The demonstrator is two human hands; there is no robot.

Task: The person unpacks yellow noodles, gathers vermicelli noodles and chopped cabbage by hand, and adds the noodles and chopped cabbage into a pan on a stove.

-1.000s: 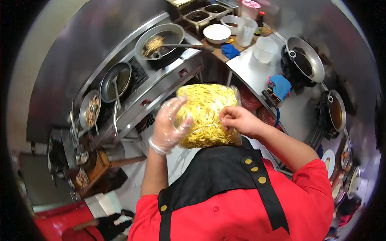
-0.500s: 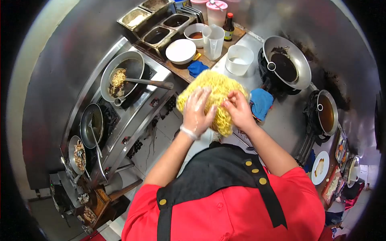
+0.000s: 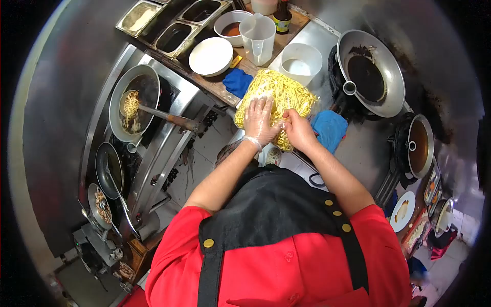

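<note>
Presently, gloved left hand (image 3: 259,123) open against noodle bag (image 3: 287,92); bare right hand (image 3: 299,132) apparently pinching its edge. Bag near tub (image 3: 302,71) and tabletop (image 3: 353,148). Apparent step: handling bag; any shift calls for two-handed support.

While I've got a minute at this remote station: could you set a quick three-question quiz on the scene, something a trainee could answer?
1. Multiple choice. What colour is the cloth beside the white bowl?
A) Red
B) Blue
C) Green

2. True or false? The left hand wears a clear glove, while the right hand is bare.

3. Fill in the blank. The hands are on a clear bag filled with yellow ____.

Key: 1. B; 2. True; 3. noodles
</note>
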